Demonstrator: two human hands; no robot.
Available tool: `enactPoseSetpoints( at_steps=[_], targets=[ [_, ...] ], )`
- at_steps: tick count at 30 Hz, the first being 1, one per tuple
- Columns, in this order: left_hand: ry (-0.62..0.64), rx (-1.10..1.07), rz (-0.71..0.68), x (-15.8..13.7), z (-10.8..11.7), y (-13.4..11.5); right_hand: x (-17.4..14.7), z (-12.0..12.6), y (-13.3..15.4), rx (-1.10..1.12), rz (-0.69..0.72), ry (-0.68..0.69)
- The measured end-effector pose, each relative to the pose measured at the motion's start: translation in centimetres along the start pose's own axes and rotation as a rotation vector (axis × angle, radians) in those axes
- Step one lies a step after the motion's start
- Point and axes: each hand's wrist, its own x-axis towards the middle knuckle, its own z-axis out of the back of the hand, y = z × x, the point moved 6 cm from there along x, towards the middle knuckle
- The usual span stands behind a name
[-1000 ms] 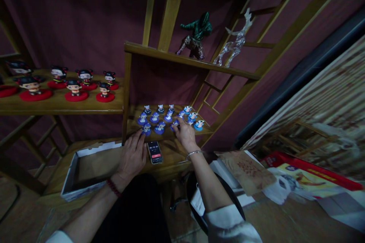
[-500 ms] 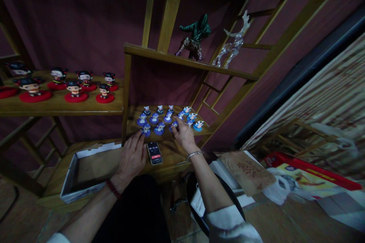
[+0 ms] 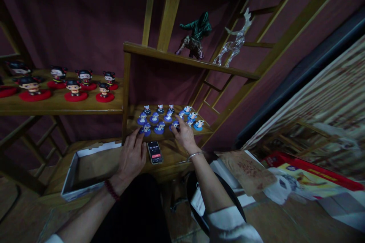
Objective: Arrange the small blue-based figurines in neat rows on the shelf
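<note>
On the low shelf, my right hand (image 3: 184,136) has its thumb and index finger around a small purple-based figurine (image 3: 174,124), which the fingers partly cover. My left hand (image 3: 132,153) lies with fingers stretched out, its fingertips at the left edge of another purple-based figurine (image 3: 145,129). Beside that one stands a similar figurine (image 3: 159,127), with more purple-based ones in the row behind. A phone (image 3: 154,152) with a running timer rests on the shelf between my hands.
Small dark-based figurines (image 3: 160,109) stand at the back, blue-based ones (image 3: 199,125) at the right. Red-based figurines (image 3: 74,90) fill the left shelf. A shallow open box (image 3: 68,182) lies below. Overhead are a green-hooded statue (image 3: 196,36) and a clear deer (image 3: 234,47).
My left fingertips have shifted slightly left and down by the front figurine. My right hand stays almost in place at its figurine. The view has moved very little.
</note>
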Motion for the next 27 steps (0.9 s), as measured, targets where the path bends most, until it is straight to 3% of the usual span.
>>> enactPoseSetpoints(
  at_steps=[16, 27],
  targets=[
    [0.042, 0.02, 0.027, -0.1, -0.1, -0.1, -0.1, -0.5, -1.0, 0.097, -0.055, -0.001],
    [-0.033, -0.143, -0.124, -1.4, 0.8, -2.0, -0.3, -1.0, -2.0, 0.237, -0.117, 0.009]
  ],
)
